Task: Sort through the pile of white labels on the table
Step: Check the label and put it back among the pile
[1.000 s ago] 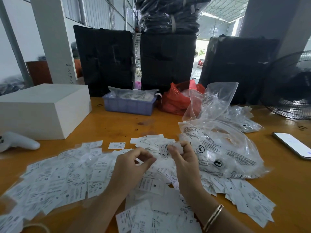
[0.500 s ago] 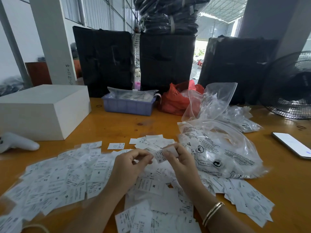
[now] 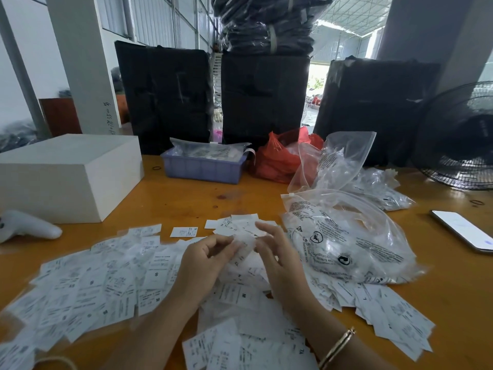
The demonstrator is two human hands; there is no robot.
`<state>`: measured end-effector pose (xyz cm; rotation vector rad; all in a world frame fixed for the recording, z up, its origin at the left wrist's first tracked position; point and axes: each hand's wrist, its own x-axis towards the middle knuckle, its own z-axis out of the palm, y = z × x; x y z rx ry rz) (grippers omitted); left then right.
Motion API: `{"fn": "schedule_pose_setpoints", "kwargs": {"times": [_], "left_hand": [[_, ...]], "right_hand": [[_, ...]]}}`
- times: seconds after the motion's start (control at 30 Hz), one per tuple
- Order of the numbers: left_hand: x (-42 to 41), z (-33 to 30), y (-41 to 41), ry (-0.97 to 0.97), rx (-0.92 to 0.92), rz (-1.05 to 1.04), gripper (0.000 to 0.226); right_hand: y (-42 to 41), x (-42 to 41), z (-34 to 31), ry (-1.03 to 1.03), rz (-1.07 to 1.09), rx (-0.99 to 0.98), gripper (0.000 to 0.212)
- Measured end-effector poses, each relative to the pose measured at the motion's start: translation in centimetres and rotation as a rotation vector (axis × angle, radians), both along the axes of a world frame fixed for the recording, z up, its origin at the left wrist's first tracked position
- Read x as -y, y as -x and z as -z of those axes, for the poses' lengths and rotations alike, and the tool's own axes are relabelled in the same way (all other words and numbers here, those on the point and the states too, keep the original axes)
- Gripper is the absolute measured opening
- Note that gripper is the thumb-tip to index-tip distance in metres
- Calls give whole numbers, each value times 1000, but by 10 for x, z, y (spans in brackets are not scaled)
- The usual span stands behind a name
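A wide pile of white labels (image 3: pixel 106 284) with printed size letters covers the near part of the orange wooden table (image 3: pixel 181 201). Over the middle of the pile, my left hand (image 3: pixel 205 260) has its fingers curled and pinches a blurred white label (image 3: pixel 245 243) at its fingertips. My right hand (image 3: pixel 277 260) is just right of that label, fingers spread and relaxed, thumb close to it. A small separate heap of labels (image 3: pixel 240 222) lies just beyond my fingers, and a single label (image 3: pixel 184 232) sits to its left.
Clear plastic bags (image 3: pixel 346 249) lie right of my hands, a phone (image 3: pixel 464 231) at the far right. A white box (image 3: pixel 66 174) and a white controller (image 3: pixel 24 227) are on the left. A blue bin (image 3: pixel 202 169), a red bag (image 3: pixel 280 161), a fan (image 3: pixel 464 142) and black bundles (image 3: pixel 165 97) stand behind.
The label held up in my right hand has come down between the hands to my left fingertips. My right fingers have spread apart.
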<state>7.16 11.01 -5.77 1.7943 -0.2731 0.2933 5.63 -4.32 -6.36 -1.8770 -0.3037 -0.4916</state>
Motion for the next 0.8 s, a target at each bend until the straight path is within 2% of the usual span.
{"fn": "schedule_pose_setpoints", "kwargs": {"times": [0.13, 0.17, 0.23, 0.37, 0.43, 0.5, 0.57, 0.6, 0.67, 0.73, 0.8], "left_hand": [[-1, 0, 0, 32, -7, -19, 3], [0, 0, 1, 31, 0, -7, 10], [0, -1, 1, 24, 5, 3, 20], [-6, -1, -3, 9, -17, -73, 6], [-10, 1, -6, 11, -31, -171, 7], [-14, 1, -8, -34, -30, -277, 8], [-18, 2, -9, -163, 7, -374, 8], [-20, 2, -10, -257, 38, -413, 8], [-23, 3, -11, -477, 112, -481, 17], [-24, 6, -12, -638, 168, -532, 28], [-23, 6, -13, -726, 175, -551, 31]], "right_hand": [[0, 1, 1, 206, 45, 95, 13], [0, 0, 1, 251, 30, 107, 9], [2, -3, 0, 260, -26, 72, 9], [3, 1, -4, 226, -110, -54, 16], [0, 7, -13, 117, 1, -26, 19], [-9, 23, -29, -97, 175, 61, 20], [-21, 47, -43, -135, 364, 158, 24], [-29, 61, -47, -61, 456, 164, 25], [-45, 90, -48, 133, 599, 52, 26], [-58, 118, -44, 332, 639, -172, 26], [-66, 138, -40, 671, 611, -386, 19]]}}
